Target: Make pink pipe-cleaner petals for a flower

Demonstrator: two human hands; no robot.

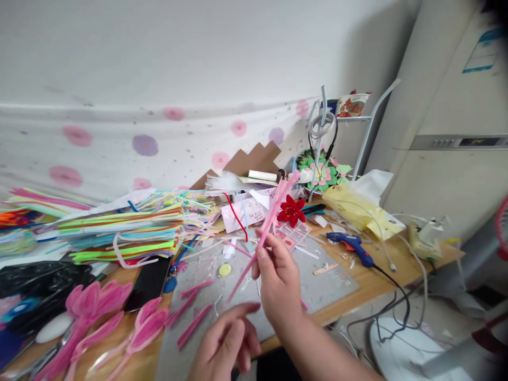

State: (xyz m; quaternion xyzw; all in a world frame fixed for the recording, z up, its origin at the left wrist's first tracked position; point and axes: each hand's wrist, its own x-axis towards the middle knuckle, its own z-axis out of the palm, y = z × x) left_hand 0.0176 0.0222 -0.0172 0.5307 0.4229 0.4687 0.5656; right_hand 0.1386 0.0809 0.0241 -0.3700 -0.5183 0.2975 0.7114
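My right hand (278,275) is closed around a bundle of light pink pipe cleaners (273,214), held slanting up and away over the table. A thinner pink end sticks out below the fingers toward the mat. Lower down, my left hand (226,341) hovers with its fingers loosely curved and apart, and nothing shows in it. Short pink pipe cleaners (194,325) lie on the grey mat (325,296) beyond the left hand. Finished-looking pink fuzzy petals (148,325) rest at the lower left. A red pipe-cleaner flower (291,210) sits behind the right hand.
Piles of coloured pipe cleaners (130,227) cover the table's left side, near a black phone (148,283) and scissors (51,352). A blue glue gun (353,246) lies at right, its cord hanging over the edge. A metal rack (371,132) stands behind.
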